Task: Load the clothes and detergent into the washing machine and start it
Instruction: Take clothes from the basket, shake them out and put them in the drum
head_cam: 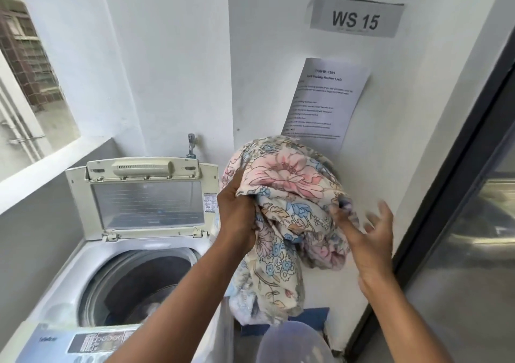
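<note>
At right of centre, above the gap between washer and wall, a bunched floral cloth (289, 195) is held up in the air by two bare hands. Left hand (237, 209): its grip is closed on a fold at the cloth's left edge, fingers buried in the fabric. Right hand (370, 231): blurred, palm turned toward the cloth, fingers spread wide; only the thumb side appears to touch the fabric, and whether any fold is pinched cannot be told. The cloth, cream with pink and blue flowers, hangs from the left-hand hold in a loose tail that reaches down to a blue basket (317, 316) on the floor beside the wall; pale laundry shows beneath the tail.

Lower left: a top-loading washing machine (69, 273) with its lid (147, 201) raised and folded back against the wall. The round drum (139, 284) is open and dark, with a pale, blurred patch low inside it; what that patch is cannot be told. A printed label strip (100, 340) runs along the machine's near edge. A metal tap (191, 146) projects from the wall just behind the lid.

On the wall above the cloth: a grey sign (355, 17) reading "WS 15" and, below it, a printed sheet (323, 100), its lower edge hidden by the cloth. A window (28, 64) lies at far left, a dark-framed glass door (473, 195) at far right.
</note>
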A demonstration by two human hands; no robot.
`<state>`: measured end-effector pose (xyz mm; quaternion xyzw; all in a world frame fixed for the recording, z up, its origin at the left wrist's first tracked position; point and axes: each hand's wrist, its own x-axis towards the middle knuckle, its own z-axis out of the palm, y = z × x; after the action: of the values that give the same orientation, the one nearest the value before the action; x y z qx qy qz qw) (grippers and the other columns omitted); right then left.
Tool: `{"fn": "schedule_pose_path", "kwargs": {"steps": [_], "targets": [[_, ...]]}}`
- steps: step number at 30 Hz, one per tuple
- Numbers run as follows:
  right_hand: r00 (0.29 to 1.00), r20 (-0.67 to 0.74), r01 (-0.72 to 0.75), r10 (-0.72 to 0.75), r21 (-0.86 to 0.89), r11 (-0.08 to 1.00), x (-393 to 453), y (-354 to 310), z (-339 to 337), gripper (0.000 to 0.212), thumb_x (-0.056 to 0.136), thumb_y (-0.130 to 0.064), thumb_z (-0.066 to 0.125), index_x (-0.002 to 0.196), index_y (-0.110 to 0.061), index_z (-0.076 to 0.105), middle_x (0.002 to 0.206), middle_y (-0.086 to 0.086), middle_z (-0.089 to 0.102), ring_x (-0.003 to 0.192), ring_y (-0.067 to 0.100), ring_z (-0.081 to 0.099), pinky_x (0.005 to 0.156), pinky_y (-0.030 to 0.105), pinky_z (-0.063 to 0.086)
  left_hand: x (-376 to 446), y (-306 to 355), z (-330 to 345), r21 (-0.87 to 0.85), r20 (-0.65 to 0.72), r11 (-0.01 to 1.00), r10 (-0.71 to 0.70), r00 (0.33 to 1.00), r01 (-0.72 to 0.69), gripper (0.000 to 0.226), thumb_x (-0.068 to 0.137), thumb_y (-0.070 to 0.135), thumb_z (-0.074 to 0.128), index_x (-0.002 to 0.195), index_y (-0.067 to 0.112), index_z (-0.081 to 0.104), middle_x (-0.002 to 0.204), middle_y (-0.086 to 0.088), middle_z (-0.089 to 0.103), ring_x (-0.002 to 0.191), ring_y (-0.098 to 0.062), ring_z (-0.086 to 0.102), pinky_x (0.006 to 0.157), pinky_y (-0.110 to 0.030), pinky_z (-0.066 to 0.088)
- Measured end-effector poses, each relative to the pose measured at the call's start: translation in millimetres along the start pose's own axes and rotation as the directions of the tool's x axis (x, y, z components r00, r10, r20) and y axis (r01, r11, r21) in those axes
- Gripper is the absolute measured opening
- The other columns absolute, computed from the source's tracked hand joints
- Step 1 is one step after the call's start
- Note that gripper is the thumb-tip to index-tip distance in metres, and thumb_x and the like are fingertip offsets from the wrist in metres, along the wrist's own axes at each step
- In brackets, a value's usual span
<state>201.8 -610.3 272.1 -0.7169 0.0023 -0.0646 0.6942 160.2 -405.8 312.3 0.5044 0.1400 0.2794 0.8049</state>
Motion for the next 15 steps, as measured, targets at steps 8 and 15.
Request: {"fn": "schedule_pose_path", "kwargs": {"steps": [8, 15], "targets": [[0.889, 0.115, 0.457, -0.443, -0.271, 0.847, -14, -14, 52, 0.106, 0.049, -0.064, 0.084, 0.145, -0.029, 0.053, 0.146, -0.005, 0.059, 0.135, 0.017, 0.055, 0.109, 0.035, 0.048, -16, 27, 33, 0.482, 0.503, 0.689, 0.289, 0.815, -0.541, 0.077, 0.067, 0.003, 0.048, 0.139, 0.024, 0.069, 0.139, 0.000, 0.070, 0.135, -0.007, 0.061, 0.116, -0.034, 0.049], [0.987, -0.160, 0.074, -0.014, 0.375, 0.924, -17, -3, 66, 0.049, 0.068, -0.014, 0.090, 0.112, -0.025, 0.073, 0.114, -0.005, 0.078, 0.109, 0.015, 0.074, 0.101, 0.051, 0.059, -7, 14, 21, 0.500, 0.757, 0.538, 0.108, 0.644, -0.679, 0.057, 0.096, 0.037, 0.073, 0.150, 0.030, 0.057, 0.160, 0.002, 0.051, 0.152, -0.010, 0.040, 0.125, -0.044, 0.038]]}}
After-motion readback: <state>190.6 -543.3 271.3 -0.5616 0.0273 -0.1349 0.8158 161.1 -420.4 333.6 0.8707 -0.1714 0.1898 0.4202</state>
